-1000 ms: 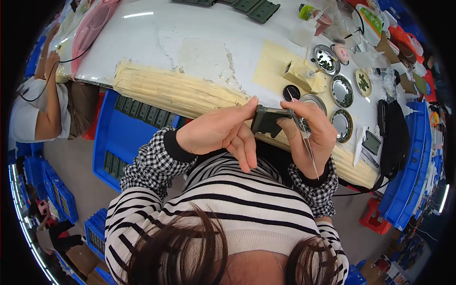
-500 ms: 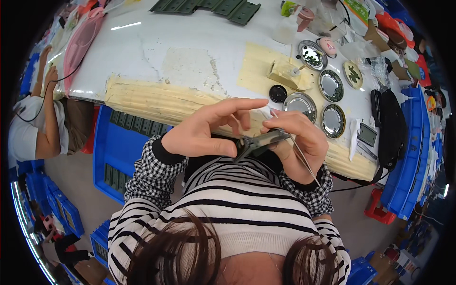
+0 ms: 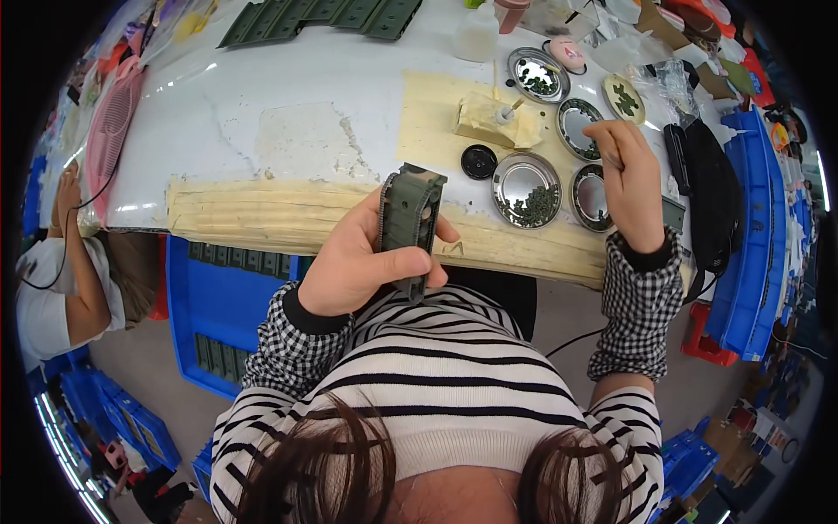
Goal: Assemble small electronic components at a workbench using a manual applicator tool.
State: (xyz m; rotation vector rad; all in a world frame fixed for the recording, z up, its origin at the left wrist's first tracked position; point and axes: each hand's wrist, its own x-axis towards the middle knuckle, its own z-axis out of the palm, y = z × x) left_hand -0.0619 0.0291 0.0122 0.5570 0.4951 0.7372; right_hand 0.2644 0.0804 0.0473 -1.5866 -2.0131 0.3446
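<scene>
My left hand grips a dark green curved plastic model part with toothed edges, held upright near the table's front edge. Its thumb lies across the part, and fingertips show on the far side. Over to the right, my right hand is raised above two round metal dishes, its fingers pinched together. A greyish bit shows among those fingers, too small to name. The far dish sits beside the fingertips; the near dish lies just left of the hand. Small dark green pieces lie in the dishes.
Another metal dish holds small green pieces, next to a black round lid and a tape-wrapped block. Green panels lie at the back. A blue crate stands lower left; another person sits at far left.
My right hand has left the green part and moved right, over the dishes. The left hand has turned the part upright. The white bit and thin rods at my right hand no longer show.
</scene>
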